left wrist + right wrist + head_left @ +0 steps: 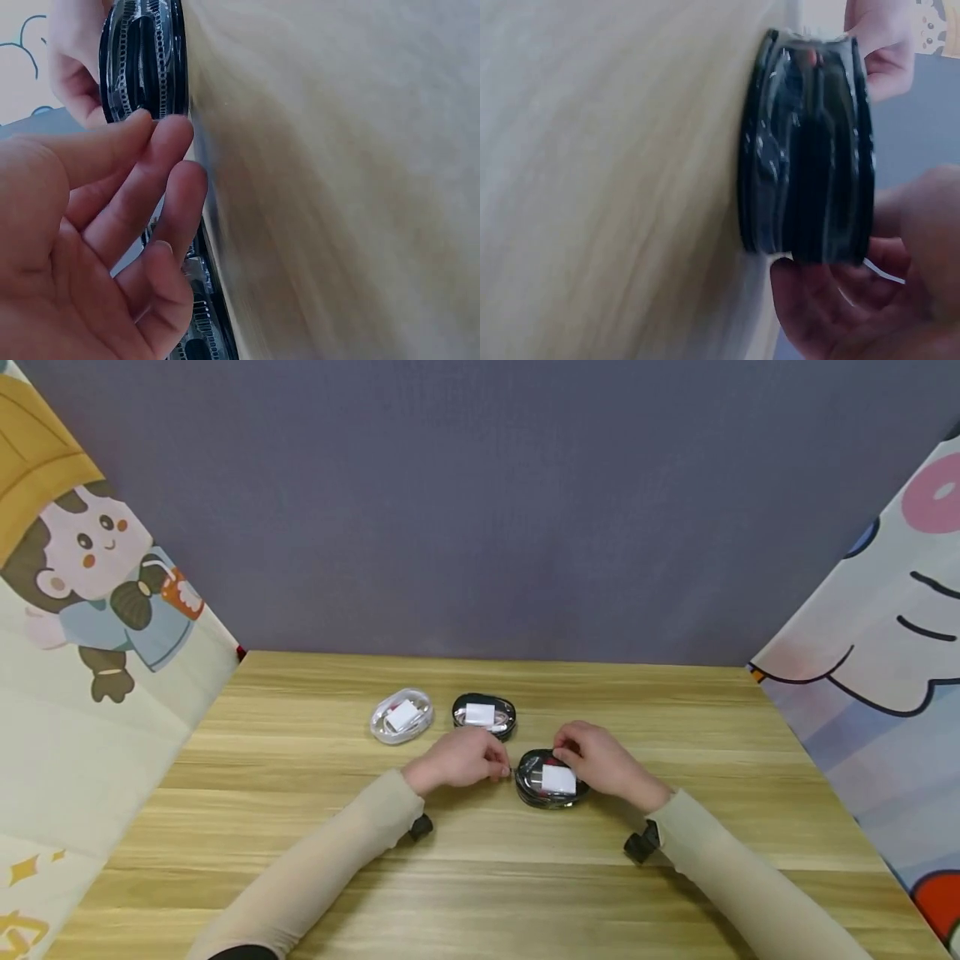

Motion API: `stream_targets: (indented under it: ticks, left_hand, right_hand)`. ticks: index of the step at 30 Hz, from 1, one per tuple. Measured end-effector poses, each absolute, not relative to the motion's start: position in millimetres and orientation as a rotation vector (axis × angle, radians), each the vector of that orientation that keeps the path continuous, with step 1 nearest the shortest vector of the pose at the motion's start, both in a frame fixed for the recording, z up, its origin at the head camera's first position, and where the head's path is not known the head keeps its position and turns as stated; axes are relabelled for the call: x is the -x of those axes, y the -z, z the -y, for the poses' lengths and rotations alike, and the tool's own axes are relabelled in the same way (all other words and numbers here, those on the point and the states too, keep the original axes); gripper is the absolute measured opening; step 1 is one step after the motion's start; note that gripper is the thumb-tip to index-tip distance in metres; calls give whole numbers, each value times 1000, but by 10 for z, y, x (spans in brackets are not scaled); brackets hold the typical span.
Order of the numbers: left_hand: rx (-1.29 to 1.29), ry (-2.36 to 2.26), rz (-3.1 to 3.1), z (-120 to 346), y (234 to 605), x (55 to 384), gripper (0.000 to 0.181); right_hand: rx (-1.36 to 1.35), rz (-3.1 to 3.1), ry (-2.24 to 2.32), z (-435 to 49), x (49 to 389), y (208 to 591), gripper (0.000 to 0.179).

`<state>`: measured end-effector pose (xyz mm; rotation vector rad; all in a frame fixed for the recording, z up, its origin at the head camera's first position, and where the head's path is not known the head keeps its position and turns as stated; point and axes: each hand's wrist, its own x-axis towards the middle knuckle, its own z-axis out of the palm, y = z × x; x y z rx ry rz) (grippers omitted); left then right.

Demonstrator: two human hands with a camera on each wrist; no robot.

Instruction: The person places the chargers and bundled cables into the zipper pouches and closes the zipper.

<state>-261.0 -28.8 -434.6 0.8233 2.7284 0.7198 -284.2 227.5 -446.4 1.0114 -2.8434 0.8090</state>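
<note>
A black-edged oval zip case (529,779) with a clear top lies on the table between my hands, a white rectangular piece (558,779) and some red showing through it. My left hand (461,757) is at its left end, thumb and forefinger pinching what looks like the zipper pull, mostly hidden by the fingertips. Zipper teeth run along the side of the case (142,56) in the left wrist view. My right hand (600,762) grips the far right edge. In the right wrist view, that hand's fingers (810,300) curl around the end of the case (806,150).
Behind my left hand lies a second black oval case (484,712) with white contents. Farther left is a white oval case (401,716). The wooden table (480,893) meets a grey partition (480,527) at the back, with cartoon-printed panels on both sides.
</note>
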Motion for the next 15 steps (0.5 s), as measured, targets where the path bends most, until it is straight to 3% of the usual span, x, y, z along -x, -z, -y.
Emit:
stream_targets:
  ticks: [8, 15]
  left_hand:
    - [-782, -744, -2744, 276, 4393, 2677, 16]
    - [-839, -707, -2691, 259, 4390, 2736, 19]
  right_hand:
    - [-1152, 2875, -809, -2393, 2783, 4395, 4]
    - [-1293, 2858, -811, -2250, 2862, 4318, 22]
